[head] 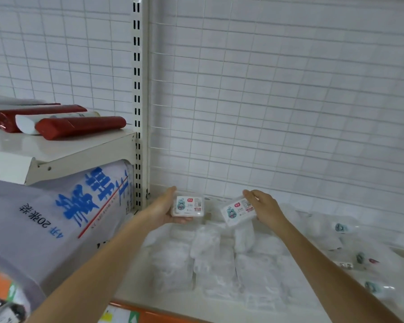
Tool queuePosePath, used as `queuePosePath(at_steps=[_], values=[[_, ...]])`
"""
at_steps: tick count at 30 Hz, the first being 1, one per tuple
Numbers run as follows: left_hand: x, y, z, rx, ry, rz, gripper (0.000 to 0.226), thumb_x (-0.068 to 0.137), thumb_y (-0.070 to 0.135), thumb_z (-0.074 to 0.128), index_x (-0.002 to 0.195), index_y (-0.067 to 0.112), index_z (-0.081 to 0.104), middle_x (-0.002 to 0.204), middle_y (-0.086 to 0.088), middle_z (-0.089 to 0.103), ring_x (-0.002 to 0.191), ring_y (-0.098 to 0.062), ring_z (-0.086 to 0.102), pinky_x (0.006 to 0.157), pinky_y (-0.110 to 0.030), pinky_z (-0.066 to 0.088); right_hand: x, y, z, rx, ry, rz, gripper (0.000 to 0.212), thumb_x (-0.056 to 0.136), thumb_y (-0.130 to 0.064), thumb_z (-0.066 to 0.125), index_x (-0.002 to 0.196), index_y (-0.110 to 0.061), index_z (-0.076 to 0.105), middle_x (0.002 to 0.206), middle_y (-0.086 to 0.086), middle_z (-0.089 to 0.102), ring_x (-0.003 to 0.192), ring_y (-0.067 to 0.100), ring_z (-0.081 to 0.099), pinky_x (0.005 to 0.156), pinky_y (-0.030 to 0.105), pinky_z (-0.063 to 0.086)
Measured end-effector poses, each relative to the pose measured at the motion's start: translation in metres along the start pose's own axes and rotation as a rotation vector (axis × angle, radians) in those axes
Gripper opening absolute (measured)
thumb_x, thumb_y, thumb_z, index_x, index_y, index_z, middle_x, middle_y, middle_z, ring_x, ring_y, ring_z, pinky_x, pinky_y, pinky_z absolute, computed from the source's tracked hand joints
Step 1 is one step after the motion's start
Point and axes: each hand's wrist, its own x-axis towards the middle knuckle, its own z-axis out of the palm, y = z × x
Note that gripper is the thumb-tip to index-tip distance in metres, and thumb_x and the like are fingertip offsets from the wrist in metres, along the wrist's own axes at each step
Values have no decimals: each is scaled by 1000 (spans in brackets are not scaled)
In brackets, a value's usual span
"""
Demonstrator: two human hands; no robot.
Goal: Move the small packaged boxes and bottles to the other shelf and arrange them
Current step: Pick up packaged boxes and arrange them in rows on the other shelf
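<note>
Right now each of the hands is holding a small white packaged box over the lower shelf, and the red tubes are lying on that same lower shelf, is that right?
Not quite. The head view shows the long red tubes lying on the raised cream shelf at the left, not the lower one. The rest holds: the left hand and right hand each hold a small white packaged box over the lower shelf.

place: shop | evidence: slotted shelf upright (137,108), wire-grid backing (266,101), packaged goods (79,127) (stocked shelves)

Glossy clear-plastic boxes (188,206), crinkly white plastic packets (216,262), smooth painted-metal shelf (135,276), glossy red tubes (79,127).
</note>
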Motion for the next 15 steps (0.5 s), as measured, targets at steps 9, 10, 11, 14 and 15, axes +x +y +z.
queuePosePath(at_steps=[9, 10, 11, 14, 15], values=[[-7, -6, 22, 202, 71, -78, 68, 87, 68, 27, 83, 9, 60, 60, -8, 68, 51, -21, 65, 40, -22, 39, -8, 9, -13, 292, -204, 153, 25, 99, -25, 36, 106, -19, 59, 89, 10, 63, 40, 15, 46, 37, 20, 27], [-9, -7, 23, 226, 97, -77, 67, 86, 69, 27, 82, 10, 59, 58, -7, 68, 50, -19, 64, 40, -22, 38, -8, 10, -13, 307, -239, 158, 23, 99, -26, 38, 108, -18, 58, 91, 11, 62, 41, 15, 45, 37, 21, 27], [-10, -7, 23, 252, 119, -65, 67, 87, 68, 25, 81, 10, 58, 56, -5, 67, 48, -18, 62, 40, -22, 38, -8, 11, -13, 323, -277, 163, 20, 98, -26, 42, 109, -17, 56, 93, 12, 61, 43, 15, 45, 36, 21, 29], [-13, -10, 23, 311, 170, 33, 60, 90, 64, 18, 88, 15, 54, 63, -6, 65, 42, -14, 59, 37, -21, 37, -10, 14, -16, 335, -384, 167, 27, 90, -18, 59, 115, -16, 51, 97, 13, 59, 52, 16, 50, 45, 24, 40], [-13, -12, 22, 290, 166, 75, 57, 91, 63, 18, 95, 17, 52, 73, -10, 65, 44, -16, 62, 35, -20, 37, -10, 17, -18, 319, -413, 154, 35, 86, -13, 65, 117, -16, 49, 98, 11, 59, 57, 16, 52, 50, 25, 43]])
